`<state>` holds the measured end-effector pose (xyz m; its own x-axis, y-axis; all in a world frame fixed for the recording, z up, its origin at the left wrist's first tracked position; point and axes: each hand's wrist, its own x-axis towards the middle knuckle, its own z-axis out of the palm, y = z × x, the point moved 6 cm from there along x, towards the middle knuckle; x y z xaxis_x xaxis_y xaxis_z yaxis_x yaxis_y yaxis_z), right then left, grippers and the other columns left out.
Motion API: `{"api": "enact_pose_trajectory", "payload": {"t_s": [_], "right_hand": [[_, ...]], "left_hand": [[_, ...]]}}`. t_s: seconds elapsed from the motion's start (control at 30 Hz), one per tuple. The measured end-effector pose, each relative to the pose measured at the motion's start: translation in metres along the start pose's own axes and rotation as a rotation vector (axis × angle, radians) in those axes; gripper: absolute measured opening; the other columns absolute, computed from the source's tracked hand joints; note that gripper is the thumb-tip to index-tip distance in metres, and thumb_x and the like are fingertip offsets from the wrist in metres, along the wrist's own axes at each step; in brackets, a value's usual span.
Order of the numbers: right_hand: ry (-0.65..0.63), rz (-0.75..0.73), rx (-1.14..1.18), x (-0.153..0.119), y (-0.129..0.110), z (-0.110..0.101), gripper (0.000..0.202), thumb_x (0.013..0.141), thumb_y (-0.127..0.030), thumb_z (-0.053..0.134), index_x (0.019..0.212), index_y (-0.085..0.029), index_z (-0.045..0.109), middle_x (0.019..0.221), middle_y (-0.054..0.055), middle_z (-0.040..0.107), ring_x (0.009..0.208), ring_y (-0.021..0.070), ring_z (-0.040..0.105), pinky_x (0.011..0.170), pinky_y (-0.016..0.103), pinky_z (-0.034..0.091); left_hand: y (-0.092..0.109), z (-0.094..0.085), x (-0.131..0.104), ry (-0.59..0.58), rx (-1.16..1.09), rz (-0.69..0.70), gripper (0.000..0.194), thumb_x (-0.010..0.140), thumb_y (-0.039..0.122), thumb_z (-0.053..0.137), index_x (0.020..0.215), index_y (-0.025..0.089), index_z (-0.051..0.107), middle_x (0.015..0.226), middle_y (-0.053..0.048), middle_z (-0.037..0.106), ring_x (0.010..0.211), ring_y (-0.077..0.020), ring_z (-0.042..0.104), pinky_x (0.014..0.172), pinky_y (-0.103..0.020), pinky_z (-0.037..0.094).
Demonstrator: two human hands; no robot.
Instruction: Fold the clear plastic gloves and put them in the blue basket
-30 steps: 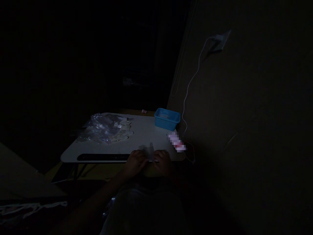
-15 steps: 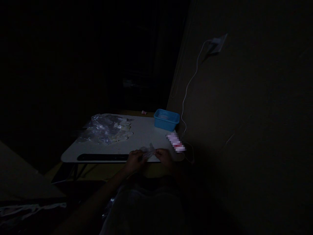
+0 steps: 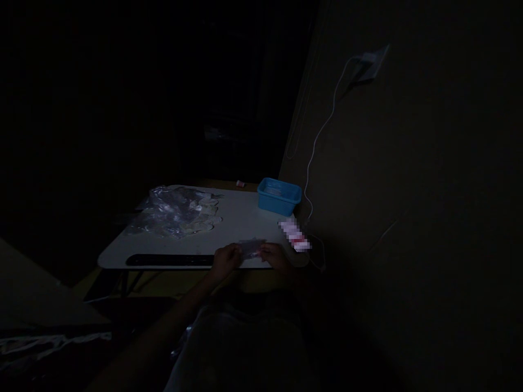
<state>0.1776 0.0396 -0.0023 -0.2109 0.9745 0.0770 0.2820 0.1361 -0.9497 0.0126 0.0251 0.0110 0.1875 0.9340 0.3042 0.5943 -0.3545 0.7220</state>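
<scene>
A small clear plastic bag is stretched between my two hands, just over the near edge of the white table. My left hand pinches its left side, fingers closed. At its right side, my right hand grips the bag with thumb and fingers pressed together. The picture is very dark, so whether the bag has anything in it cannot be made out. On the table's left part lies a heap of crumpled clear plastic, with several pale flat pieces along its right side.
A blue plastic basket stands at the table's back right corner. In front of it lies a pixelated phone-like object. A white cable runs up the wall to a socket. A dark slot lines the table's front edge.
The bag, bunched and crumpled between my fingers before, is now spread flatter and wider. My hands have shifted slightly, and the view has tilted a little.
</scene>
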Motion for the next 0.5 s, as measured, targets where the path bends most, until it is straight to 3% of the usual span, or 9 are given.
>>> {"api": "enact_pose_trajectory", "payload": {"t_s": [0.17,0.3,0.5], "right_hand": [[0.027,0.015,0.014,0.0021,0.0061,0.0001,0.011,0.063,-0.022,0.056,0.070,-0.016,0.062,0.065,0.000,0.060,0.052,0.0096,0.052,0.047,0.020,0.040],[0.079,0.028,-0.021,0.0030,0.0084,-0.0017,0.017,0.062,-0.017,0.055,0.076,-0.016,0.065,0.065,0.001,0.062,0.051,0.0101,0.051,0.047,0.021,0.040],[0.103,0.035,-0.031,0.0022,0.0076,0.0009,0.021,0.064,-0.018,0.054,0.083,-0.017,0.064,0.075,0.003,0.066,0.061,0.0136,0.058,0.054,0.023,0.045]], "left_hand": [[0.0086,-0.0003,-0.0042,-0.002,0.178,0.015,0.039,0.067,0.032,0.057,0.103,0.018,0.056,0.082,-0.002,0.066,0.076,-0.0174,0.060,0.071,-0.028,0.043],[0.0110,-0.0001,-0.0058,0.004,0.266,0.036,0.037,0.070,0.027,0.053,0.105,0.019,0.056,0.084,-0.002,0.067,0.083,-0.0184,0.060,0.083,-0.032,0.040],[0.0114,0.0012,-0.0054,0.014,0.246,0.043,0.037,0.077,0.027,0.045,0.113,0.021,0.052,0.088,-0.001,0.068,0.079,-0.0166,0.061,0.086,-0.034,0.039]]}}
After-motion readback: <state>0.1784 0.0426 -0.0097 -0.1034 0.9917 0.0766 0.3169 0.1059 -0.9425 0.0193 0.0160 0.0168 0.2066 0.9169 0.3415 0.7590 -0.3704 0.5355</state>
